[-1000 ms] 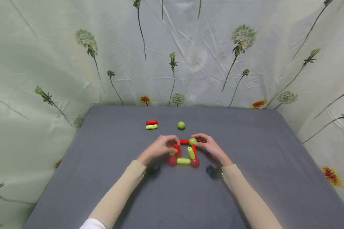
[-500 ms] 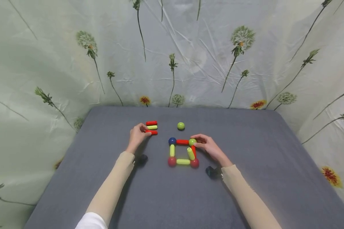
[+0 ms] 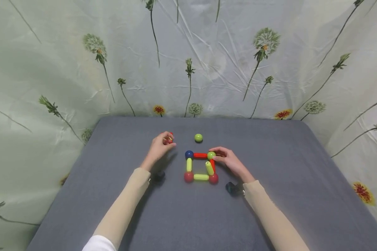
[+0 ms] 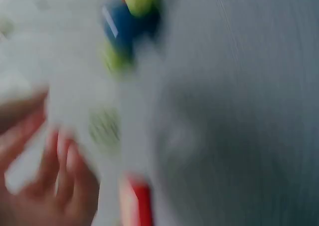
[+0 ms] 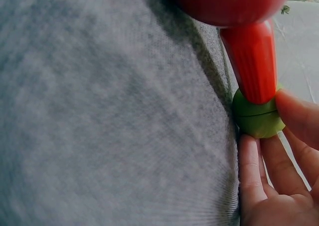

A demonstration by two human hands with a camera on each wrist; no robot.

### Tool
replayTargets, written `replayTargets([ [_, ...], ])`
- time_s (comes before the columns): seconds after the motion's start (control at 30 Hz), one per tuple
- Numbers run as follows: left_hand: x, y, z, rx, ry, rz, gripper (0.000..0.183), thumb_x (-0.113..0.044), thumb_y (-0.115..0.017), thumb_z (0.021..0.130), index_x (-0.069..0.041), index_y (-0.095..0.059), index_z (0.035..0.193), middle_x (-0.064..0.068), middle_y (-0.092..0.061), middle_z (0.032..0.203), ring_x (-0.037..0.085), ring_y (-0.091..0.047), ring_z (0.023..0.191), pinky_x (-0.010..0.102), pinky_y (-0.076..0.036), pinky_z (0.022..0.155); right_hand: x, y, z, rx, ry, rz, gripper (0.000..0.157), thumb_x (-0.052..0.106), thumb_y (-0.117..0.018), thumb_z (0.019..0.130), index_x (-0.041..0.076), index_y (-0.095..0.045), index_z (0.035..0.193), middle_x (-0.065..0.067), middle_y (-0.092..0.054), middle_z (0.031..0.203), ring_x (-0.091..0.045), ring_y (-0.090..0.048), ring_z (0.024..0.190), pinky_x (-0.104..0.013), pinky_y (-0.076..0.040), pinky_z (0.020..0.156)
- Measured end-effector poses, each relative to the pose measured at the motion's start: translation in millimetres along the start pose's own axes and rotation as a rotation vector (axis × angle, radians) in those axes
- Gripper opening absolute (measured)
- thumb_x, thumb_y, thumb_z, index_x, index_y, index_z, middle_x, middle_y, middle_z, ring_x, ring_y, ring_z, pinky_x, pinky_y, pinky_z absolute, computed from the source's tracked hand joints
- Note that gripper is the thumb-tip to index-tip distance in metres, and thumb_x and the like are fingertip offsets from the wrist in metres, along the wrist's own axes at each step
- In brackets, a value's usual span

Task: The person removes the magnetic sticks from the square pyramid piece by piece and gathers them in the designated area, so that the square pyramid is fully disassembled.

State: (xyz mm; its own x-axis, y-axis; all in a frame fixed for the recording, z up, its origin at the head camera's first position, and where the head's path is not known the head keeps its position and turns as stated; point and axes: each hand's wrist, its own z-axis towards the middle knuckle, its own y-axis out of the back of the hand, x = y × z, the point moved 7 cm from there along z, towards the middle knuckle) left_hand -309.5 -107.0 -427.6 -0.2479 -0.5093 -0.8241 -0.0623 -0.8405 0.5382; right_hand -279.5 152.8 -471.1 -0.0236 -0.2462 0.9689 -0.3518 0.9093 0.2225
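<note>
A square of balls and rods from a building set lies on the table. Its corners are a blue ball (image 3: 189,154), a green ball (image 3: 211,155) and two red balls (image 3: 189,177). A yellow rod (image 3: 209,168) sticks up from the near right corner. My right hand (image 3: 229,159) pinches the green corner ball between thumb and fingers, with a red rod (image 5: 254,64) joined to it in the right wrist view. My left hand (image 3: 158,149) hovers by the loose rods, partly covering them; in the left wrist view its fingers (image 4: 65,161) are apart from the thumb with nothing between.
A loose green ball (image 3: 198,138) sits beyond the square. A loose red rod (image 4: 135,201) shows blurred in the left wrist view. Grey cloth covers the table (image 3: 188,216), and a flower-patterned curtain (image 3: 163,69) hangs behind it.
My left hand carried a red rod from the square to the loose rods at the left and let it go there, then moved slightly right. My right hand has stayed at the green corner ball.
</note>
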Motion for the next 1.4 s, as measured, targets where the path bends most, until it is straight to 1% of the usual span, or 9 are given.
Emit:
replayTargets([
  [0.17, -56.4, -64.2, -25.0, 0.45, -0.195, -0.18, 0.03, -0.005, -0.069, 0.088, -0.002, -0.061, 0.116, 0.014, -0.059, 0.112, 0.02, -0.058, 0.089, 0.032, -0.049, 0.079, 2.5, 1.8, 0.1, -0.003, 0.024, -0.001, 0.034, 0.007, -0.062, 0.092, -0.003, -0.058, 0.125, -0.017, -0.059, 0.123, -0.028, -0.055, 0.112, -0.038, -0.042, 0.096],
  [0.23, -68.5, -82.0, -33.3, 0.54, -0.228, -0.186, 0.032, -0.007, -0.069, 0.088, -0.003, -0.061, 0.118, 0.009, -0.059, 0.113, 0.017, -0.059, 0.089, 0.031, -0.05, 0.081, 3.0, 0.6, 0.2, 0.008, 0.03, 0.001, 0.035, 0.009, -0.062, 0.092, -0.002, -0.057, 0.125, -0.017, -0.059, 0.122, -0.027, -0.055, 0.111, -0.036, -0.043, 0.095],
  [0.3, -74.5, -93.0, -37.2, 0.555, -0.25, -0.162, 0.029, -0.008, -0.071, 0.087, -0.004, -0.063, 0.114, 0.003, -0.06, 0.107, 0.013, -0.059, 0.088, 0.028, -0.05, 0.081, 3.2, -0.5, -0.2, 0.016, 0.031, 0.011, 0.036, 0.01, -0.063, 0.092, -0.002, -0.057, 0.125, -0.017, -0.059, 0.122, -0.027, -0.055, 0.11, -0.035, -0.044, 0.093],
  [0.5, -73.2, -98.1, -36.3, 0.416, -0.294, -0.05, 0.016, -0.003, -0.074, 0.082, -0.008, -0.065, 0.094, -0.004, -0.059, 0.088, 0.012, -0.055, 0.079, 0.025, -0.049, 0.072, 2.8, -0.4, 0.0, 0.014, 0.053, 0.011, 0.036, 0.008, -0.062, 0.092, -0.005, -0.056, 0.125, -0.019, -0.059, 0.122, -0.026, -0.056, 0.109, -0.028, -0.045, 0.09],
  [0.7, -61.9, -79.4, -35.3, 0.222, -0.285, 0.022, 0.019, -0.004, -0.076, 0.081, -0.01, -0.06, 0.09, -0.002, -0.056, 0.089, 0.013, -0.057, 0.08, 0.025, -0.051, 0.072, 4.5, 0.6, -0.1, 0.006, 0.045, 0.014, 0.035, 0.006, -0.062, 0.092, -0.006, -0.056, 0.125, -0.02, -0.058, 0.122, -0.028, -0.055, 0.111, -0.028, -0.044, 0.092],
  [0.87, -28.1, -36.6, -27.9, 0.073, -0.09, -0.097, 0.017, 0.002, -0.074, 0.08, -0.004, -0.064, 0.092, 0.008, -0.063, 0.094, 0.024, -0.065, 0.084, 0.034, -0.053, 0.074, 5.7, 0.1, -1.5, 0.011, 0.026, 0.016, 0.037, 0.006, -0.061, 0.093, -0.007, -0.054, 0.127, -0.022, -0.055, 0.126, -0.032, -0.052, 0.114, -0.036, -0.042, 0.097],
  [1.03, 19.7, 9.6, -16.7, -0.115, 0.131, -0.008, 0.017, 0.002, -0.073, 0.079, 0.0, -0.062, 0.092, 0.014, -0.065, 0.094, 0.027, -0.063, 0.084, 0.035, -0.05, 0.07, 4.0, 1.9, -1.2, 0.003, 0.017, 0.007, 0.036, 0.006, -0.06, 0.093, -0.006, -0.055, 0.127, -0.021, -0.055, 0.126, -0.032, -0.052, 0.114, -0.038, -0.042, 0.097],
  [1.2, 40.5, 25.9, -5.3, -0.145, 0.198, 0.092, 0.016, -0.001, -0.073, 0.081, 0.002, -0.06, 0.091, 0.017, -0.061, 0.09, 0.03, -0.058, 0.082, 0.04, -0.047, 0.071, 1.9, 1.8, -1.3, -0.002, 0.005, -0.007, 0.034, 0.007, -0.061, 0.093, -0.002, -0.057, 0.126, -0.017, -0.057, 0.123, -0.028, -0.053, 0.111, -0.037, -0.043, 0.096],
  [1.4, 34.4, 22.0, 2.6, -0.153, 0.147, 0.152, 0.02, -0.001, -0.072, 0.08, 0.0, -0.056, 0.092, 0.017, -0.05, 0.091, 0.032, -0.05, 0.085, 0.043, -0.043, 0.074, -1.4, 0.2, -0.3, 0.002, 0.001, 0.001, 0.034, 0.007, -0.061, 0.093, -0.001, -0.058, 0.125, -0.016, -0.058, 0.123, -0.028, -0.053, 0.111, -0.037, -0.043, 0.096],
])
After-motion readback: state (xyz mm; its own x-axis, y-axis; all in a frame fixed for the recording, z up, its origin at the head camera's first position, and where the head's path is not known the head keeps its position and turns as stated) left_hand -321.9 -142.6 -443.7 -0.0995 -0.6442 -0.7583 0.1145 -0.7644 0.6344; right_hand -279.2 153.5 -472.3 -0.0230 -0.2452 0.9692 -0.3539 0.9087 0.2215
